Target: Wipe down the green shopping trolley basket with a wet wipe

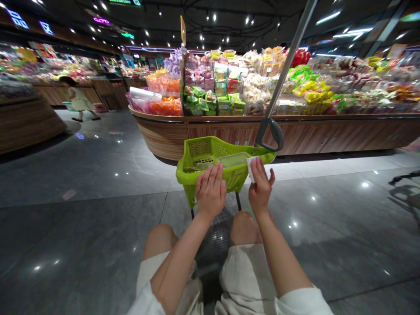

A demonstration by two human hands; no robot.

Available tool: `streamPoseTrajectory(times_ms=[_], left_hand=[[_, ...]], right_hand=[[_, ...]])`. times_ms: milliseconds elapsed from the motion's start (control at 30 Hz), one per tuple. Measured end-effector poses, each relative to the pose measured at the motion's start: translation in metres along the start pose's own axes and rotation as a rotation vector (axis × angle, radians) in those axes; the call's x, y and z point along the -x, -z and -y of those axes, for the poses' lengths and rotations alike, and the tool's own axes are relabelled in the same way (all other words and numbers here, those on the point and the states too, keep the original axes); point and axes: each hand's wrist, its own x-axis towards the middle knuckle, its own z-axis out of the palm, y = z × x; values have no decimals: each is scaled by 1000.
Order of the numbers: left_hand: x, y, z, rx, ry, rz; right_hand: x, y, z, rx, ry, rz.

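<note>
A green plastic shopping cart basket with perforated walls stands in front of my knees. My left hand lies with fingers stretched out against its near rim, holding nothing that shows. Near the basket's right end, my right hand presses a folded white tissue to the rim, the tissue lying under its fingers. Just beyond that hand is a grey loop handle, joined to a slanting metal pole. A clear panel lies along the basket's top.
Behind the cart runs a wooden display counter heaped with packaged snacks. At the far left a person walks past another rounded counter. A dark wheeled object stands at the right edge. The floor is glossy grey tile.
</note>
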Motion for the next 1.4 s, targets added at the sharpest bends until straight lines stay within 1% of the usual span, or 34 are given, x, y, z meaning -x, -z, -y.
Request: streamPoseTrajectory(times_ms=[33,67,100,200,233,267,300,333,367,433,467,500,533,567,667,700,733,767,800,833,900,933,967,1000,1033,1133,1167,1200,1233,1267,1333,1400], left_hand=[[0,0,-1,6,6,-1],[0,0,-1,13,12,-4],[0,0,-1,19,15,-7],[0,0,-1,25,16,-9],[0,0,-1,22,16,-5],[1,1,-1,18,14,1],[1,1,-1,13,12,6],[1,1,-1,9,11,11],[1,1,-1,5,12,15],[1,0,-1,2,14,20],[1,-1,-2,3,17,21],[1,-1,-2,6,19,20],[1,-2,-2,9,21,18],[1,-2,-2,13,23,15],[2,-2,-2,26,30,6],[2,-2,-2,30,31,5],[2,-1,-2,31,31,6],[2,-1,-2,29,28,9],[2,0,-2,26,25,14],[2,0,-2,20,24,19],[2,-1,-1,10,22,26],[1,-2,-1,7,23,27],[1,-2,-1,5,25,26],[1,-3,-1,4,26,24],[1,-3,-1,6,27,20],[1,-3,-1,11,31,9],[1,-2,-1,10,31,8],[1,-2,-1,9,29,9],[2,-1,-1,8,26,11],[2,-1,-1,8,24,14],[2,-1,-1,9,20,21],[2,-2,-2,9,28,25]], right_hand=[[-1,0,-2,5,-61,-33],[-1,-1,0,1,-79,-39],[-1,-2,5,-13,-48,-17],[3,-6,25,-68,194,104],[4,-7,27,-77,259,117],[6,-8,25,-79,293,112],[7,-10,20,-75,288,97],[8,-11,12,-66,246,70],[9,-12,3,-55,172,29],[10,-15,-12,-35,-21,-79],[10,-17,-15,-28,-103,-124],[10,-19,-13,-26,-145,-148],[11,-20,-7,-31,-138,-143],[11,-21,1,-39,-84,-112],[13,-23,27,-60,182,23],[13,-23,31,-56,244,46],[13,-23,30,-47,275,51],[13,-24,25,-39,273,48],[13,-24,17,-33,239,35],[12,-24,7,-33,174,7],[10,-25,-9,-37,-13,-90],[10,-25,-13,-40,-100,-143],[9,-25,-13,-42,-150,-171],[9,-25,-10,-47,-149,-172],[9,-23,-3,-55,-96,-141],[9,-16,20,-90,213,37],[8,-13,23,-96,285,76],[7,-10,22,-99,316,96],[6,-7,17,-99,304,103],[4,-5,10,-97,253,95],[1,-3,-6,-83,87,24],[0,-4,-14,-61,-55,-51]])
